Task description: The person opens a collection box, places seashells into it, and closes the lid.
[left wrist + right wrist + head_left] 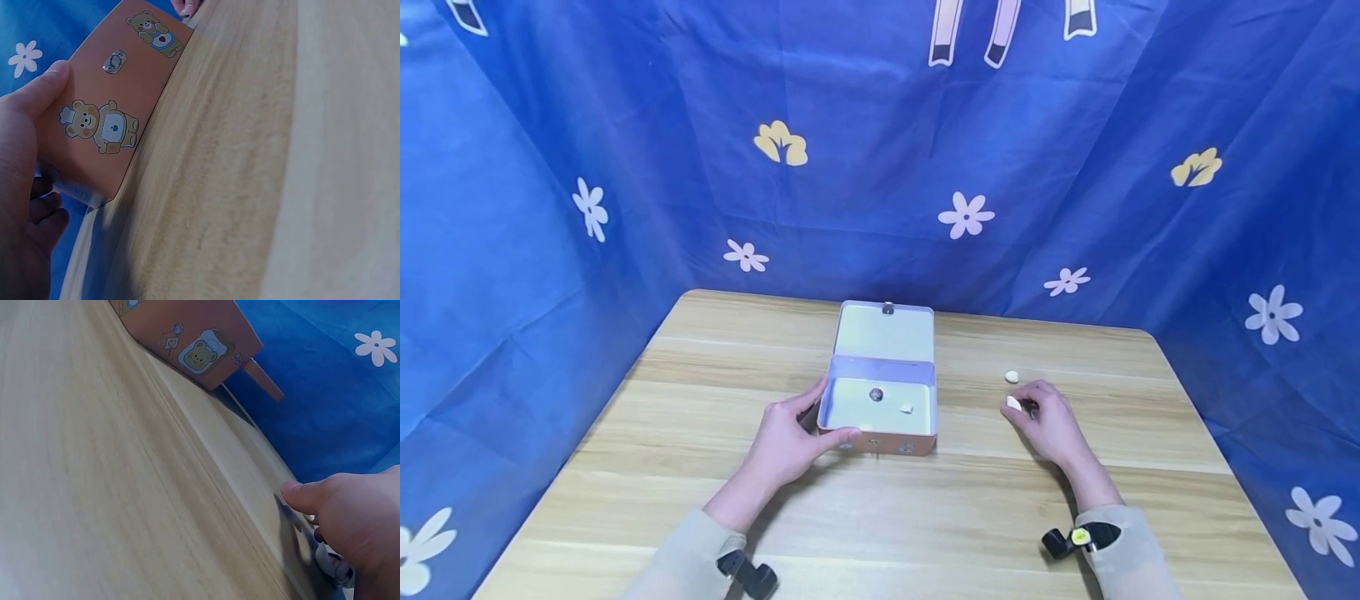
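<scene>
An orange box (877, 443) with bear pictures stands with its lid (886, 332) raised, pale inside. In it lie a small dark round piece (876, 394) and a small white piece (906, 409). My left hand (790, 433) grips the box's left front corner, thumb (53, 84) on the front and fingers along the side. To the right, my right hand (1051, 421) pinches a small white piece (1013, 403), perhaps a shell or pebble, low over the table. Another white piece (1012, 377) lies just beyond it. A greyish object (334, 565) shows partly under the right hand.
The wooden table (700, 467) ends at a blue flowered curtain (865, 192) behind and at both sides. A metal clasp (888, 308) sits on the lid's far edge. Each wrist wears a black camera strap (1103, 535).
</scene>
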A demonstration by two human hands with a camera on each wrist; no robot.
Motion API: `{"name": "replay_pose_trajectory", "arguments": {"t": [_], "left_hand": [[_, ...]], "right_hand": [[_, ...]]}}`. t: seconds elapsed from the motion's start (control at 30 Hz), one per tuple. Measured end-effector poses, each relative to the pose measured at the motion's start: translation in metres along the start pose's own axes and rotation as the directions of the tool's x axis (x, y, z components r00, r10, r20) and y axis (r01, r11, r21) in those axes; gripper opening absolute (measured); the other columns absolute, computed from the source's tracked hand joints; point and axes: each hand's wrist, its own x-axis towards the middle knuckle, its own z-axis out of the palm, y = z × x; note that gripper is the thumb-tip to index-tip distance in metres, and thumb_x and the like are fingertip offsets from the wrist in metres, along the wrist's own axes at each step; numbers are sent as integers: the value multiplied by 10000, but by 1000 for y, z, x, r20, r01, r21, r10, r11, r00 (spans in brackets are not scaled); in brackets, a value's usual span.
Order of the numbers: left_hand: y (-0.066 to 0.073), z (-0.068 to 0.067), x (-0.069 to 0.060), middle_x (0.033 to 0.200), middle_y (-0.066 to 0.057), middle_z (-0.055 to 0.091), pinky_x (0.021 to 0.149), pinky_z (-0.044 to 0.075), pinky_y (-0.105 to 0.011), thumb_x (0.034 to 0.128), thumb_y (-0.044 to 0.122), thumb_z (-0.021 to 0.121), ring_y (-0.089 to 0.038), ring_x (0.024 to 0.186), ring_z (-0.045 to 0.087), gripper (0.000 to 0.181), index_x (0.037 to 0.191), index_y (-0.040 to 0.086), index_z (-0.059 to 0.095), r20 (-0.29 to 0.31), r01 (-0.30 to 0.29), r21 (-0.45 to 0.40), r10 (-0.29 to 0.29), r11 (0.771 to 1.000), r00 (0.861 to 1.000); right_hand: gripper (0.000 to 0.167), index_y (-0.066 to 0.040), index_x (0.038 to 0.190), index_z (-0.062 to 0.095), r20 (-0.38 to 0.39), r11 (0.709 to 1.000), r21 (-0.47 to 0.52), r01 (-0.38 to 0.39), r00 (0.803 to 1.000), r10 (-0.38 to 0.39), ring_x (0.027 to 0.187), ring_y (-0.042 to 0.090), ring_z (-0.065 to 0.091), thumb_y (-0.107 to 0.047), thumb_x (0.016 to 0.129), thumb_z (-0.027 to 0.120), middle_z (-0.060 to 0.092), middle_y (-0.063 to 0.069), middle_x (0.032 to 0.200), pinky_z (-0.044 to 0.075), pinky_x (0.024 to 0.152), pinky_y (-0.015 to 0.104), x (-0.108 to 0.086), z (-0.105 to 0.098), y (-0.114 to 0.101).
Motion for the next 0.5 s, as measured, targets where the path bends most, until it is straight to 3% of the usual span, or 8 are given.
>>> {"name": "replay_pose_trajectory", "arguments": {"t": [0.3, 0.5], "left_hand": [[-1, 1, -1, 1432, -153, 598, 1126, 451, -472, 703, 598, 944, -312, 1350, 564, 1055, 1505, 30, 558, -4, 4, -3, -4, 1000, 1000], [0, 0, -1, 1434, -143, 599, 1127, 450, -460, 707, 594, 944, -300, 1348, 566, 1052, 1501, 21, 559, -3, 0, -10, 0, 1000, 1000]], "right_hand": [[295, -4, 1182, 768, 6, 993, 112, -20, 1000, 19, 907, 238, 707, -117, 921, 847, 768, 96, 1056, 592, 792, 404, 2, -3, -12], [319, 47, 1218, 739, 39, 968, 247, -40, 999, 31, 994, 294, 745, -69, 934, 825, 784, 121, 1073, 616, 900, 447, 5, -5, -28]]}}
